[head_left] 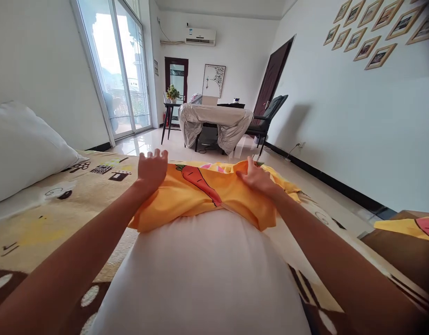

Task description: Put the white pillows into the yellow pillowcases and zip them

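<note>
A white pillow (203, 274) lies lengthwise on the patterned blanket, its far end inside an orange pillowcase (175, 200) with a carrot print. My left hand (153, 170) is at the case's far left edge, fingers curled over the cloth. At the far right part of the case, my right hand (258, 178) grips the fabric between thumb and fingers. The case is bunched and covers only the far end of the pillow.
Another white pillow (26, 144) rests at the left. The patterned blanket (92, 186) spreads under everything. A cardboard box (392, 246) with yellow cloth (402, 227) stands at the right. Beyond are a covered table (217, 114) and a black chair (270, 116).
</note>
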A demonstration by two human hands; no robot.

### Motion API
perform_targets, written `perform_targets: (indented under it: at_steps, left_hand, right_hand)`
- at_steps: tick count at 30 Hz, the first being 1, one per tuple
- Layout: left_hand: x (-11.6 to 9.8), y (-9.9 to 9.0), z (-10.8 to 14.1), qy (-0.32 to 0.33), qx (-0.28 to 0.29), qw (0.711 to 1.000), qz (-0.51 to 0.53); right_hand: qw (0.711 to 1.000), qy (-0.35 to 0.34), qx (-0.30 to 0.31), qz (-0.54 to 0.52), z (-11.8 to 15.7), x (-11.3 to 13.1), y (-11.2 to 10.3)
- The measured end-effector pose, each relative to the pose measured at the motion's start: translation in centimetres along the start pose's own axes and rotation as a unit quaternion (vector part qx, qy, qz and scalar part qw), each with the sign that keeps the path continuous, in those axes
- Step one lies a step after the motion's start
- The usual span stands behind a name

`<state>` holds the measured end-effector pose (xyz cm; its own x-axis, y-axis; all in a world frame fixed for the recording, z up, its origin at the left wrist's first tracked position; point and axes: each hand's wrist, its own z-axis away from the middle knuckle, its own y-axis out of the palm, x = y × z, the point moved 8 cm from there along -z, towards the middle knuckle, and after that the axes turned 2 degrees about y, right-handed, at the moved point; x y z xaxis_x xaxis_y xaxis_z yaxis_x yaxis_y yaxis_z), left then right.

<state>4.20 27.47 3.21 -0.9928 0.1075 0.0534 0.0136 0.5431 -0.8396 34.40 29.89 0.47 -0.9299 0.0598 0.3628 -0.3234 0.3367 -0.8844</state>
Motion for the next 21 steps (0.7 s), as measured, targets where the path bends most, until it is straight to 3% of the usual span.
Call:
perform_targets:
  at_steps: [3,5,7,9,11,14,18,21]
  left_hand:
    - [-4.6,-2.2,1.8,0.101,-0.015,0.995,-0.011]
    - [-8.2,-2.6,3.3,0.192,0.035,0.979,0.054]
    - [-10.5,-1.5,4.8,0.242,0.123,0.952,0.14]
    - [-10.5,0.8,5.9,0.234,0.202,0.933,0.183]
    - [-8.2,3.3,6.6,0.188,0.233,0.939,0.167]
    - [-1.4,6.0,7.4,0.063,0.245,0.961,0.115]
    - [7.7,5.5,11.7,-0.054,0.237,0.969,0.046]
    - [11.1,4.3,18.1,-0.037,0.214,0.976,0.035]
  right_hand:
    - [0.986,-0.094,-0.099,0.1,3.1,3.6,-0.5]
    - [0.971,-0.175,-0.125,0.103,5.4,6.2,-0.4]
    - [0.964,-0.249,-0.068,0.067,7.2,7.8,1.0]
    - [0.959,-0.28,0.027,0.042,8.0,7.6,2.9]
    - [0.964,-0.242,0.093,0.06,7.7,5.0,4.3]
    - [0.974,-0.134,0.134,0.122,7.0,-1.9,4.7]
    - [0.971,-0.067,0.158,0.168,9.3,-10.5,3.1]
    - [0.97,-0.091,0.135,0.183,13.6,-13.9,1.8]
